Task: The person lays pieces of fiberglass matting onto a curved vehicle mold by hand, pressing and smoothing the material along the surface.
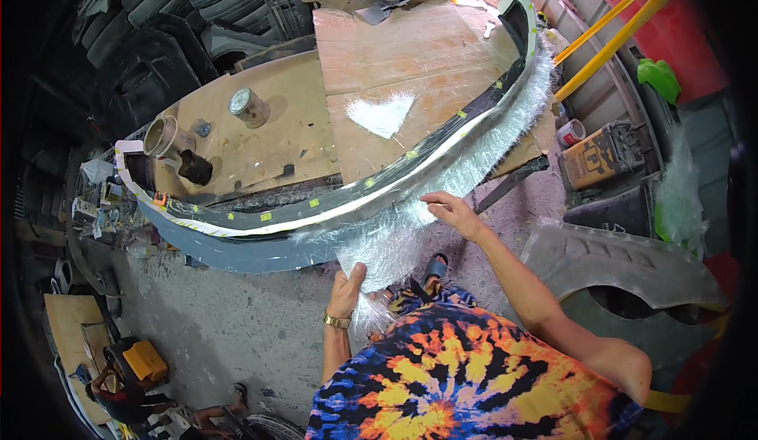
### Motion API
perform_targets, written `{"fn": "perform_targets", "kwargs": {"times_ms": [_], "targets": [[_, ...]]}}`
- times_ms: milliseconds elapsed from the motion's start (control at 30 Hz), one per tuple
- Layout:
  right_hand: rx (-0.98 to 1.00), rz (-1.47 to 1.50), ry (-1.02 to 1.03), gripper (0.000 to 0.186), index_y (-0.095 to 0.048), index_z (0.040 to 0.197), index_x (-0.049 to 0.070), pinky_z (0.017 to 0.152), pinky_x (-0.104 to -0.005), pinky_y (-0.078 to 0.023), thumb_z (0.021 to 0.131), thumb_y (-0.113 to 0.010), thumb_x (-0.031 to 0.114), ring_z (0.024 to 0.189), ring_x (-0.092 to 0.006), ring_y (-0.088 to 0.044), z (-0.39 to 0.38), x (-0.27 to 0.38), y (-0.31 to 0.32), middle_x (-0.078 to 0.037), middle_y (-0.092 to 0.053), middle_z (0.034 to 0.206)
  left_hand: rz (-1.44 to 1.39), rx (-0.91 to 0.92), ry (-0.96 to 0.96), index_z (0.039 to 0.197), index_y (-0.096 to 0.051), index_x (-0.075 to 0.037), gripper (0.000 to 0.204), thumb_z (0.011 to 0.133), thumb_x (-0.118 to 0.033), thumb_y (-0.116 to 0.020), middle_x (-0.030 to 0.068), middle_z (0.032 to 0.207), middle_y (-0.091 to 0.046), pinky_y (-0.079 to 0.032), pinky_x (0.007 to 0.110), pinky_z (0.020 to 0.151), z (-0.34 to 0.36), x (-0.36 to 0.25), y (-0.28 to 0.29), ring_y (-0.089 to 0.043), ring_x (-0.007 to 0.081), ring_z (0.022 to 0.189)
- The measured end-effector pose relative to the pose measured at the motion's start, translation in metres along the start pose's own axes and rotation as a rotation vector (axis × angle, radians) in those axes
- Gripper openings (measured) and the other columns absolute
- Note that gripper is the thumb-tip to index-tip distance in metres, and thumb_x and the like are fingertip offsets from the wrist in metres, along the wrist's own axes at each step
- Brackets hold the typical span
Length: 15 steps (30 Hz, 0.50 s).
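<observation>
A long curved grey bumper lip (237, 253) lies along the near edge of the table, with white edging and small yellow tape bits on it. Shaggy fiberglass mat (505, 136) covers its outer face on the right half. My left hand (345, 291), with a watch on the wrist, grips a loose piece of fiberglass mat (383, 257), thumb on top. That piece hangs below the lip near its middle and meets it at the top. At the mat's upper right, my right hand (454, 215) has its fingers stretched out against the strands, holding nothing.
On the cardboard-covered table (268, 152) stand a tin can (249, 108), an open bucket (164, 138) and a mat scrap (381, 113). A car fender (608, 258) is at right, beside a yellow-brown can (594, 159). Another person (130, 399) sits low at left.
</observation>
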State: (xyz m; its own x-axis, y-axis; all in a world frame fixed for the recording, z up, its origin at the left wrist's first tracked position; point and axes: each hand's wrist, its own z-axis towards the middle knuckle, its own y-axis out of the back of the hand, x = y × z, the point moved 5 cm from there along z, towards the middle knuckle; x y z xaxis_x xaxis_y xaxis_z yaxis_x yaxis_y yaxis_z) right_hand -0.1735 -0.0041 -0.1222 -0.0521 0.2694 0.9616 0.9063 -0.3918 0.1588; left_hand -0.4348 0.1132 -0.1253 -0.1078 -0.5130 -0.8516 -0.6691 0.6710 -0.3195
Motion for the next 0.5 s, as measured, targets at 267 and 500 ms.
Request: {"fn": "perform_targets", "kwargs": {"times_ms": [267, 500], "targets": [[0.279, 0.023, -0.034, 0.026, -0.066, 0.089, -0.001, 0.068, -0.0261, -0.044, 0.089, -0.063, 0.024, 0.075, -0.0104, -0.054, 0.027, 0.023, -0.045, 0.000, -0.062, 0.078, 0.162, 0.089, -0.016, 0.080, -0.057, -0.004, 0.035, 0.095, -0.035, -0.054, -0.0003, 0.066, -0.054, -0.044, 0.026, 0.045, 0.019, 0.012, -0.012, -0.052, 0.0102, 0.052], [-0.392, -0.283, 0.106, 0.023, -0.065, 0.078, -0.001, 0.059, -0.0297, -0.043, 0.088, -0.061, 0.020, 0.060, -0.0128, -0.052, 0.036, 0.001, 0.018, -0.009, -0.059, 0.064, 0.151, 0.113, 0.022, 0.074, -0.057, -0.007, 0.035, 0.096, -0.035, -0.053, -0.0075, 0.068, -0.048, -0.038, 0.022, 0.047, 0.020, 0.020, -0.012, -0.039, 0.0032, 0.057]]}}
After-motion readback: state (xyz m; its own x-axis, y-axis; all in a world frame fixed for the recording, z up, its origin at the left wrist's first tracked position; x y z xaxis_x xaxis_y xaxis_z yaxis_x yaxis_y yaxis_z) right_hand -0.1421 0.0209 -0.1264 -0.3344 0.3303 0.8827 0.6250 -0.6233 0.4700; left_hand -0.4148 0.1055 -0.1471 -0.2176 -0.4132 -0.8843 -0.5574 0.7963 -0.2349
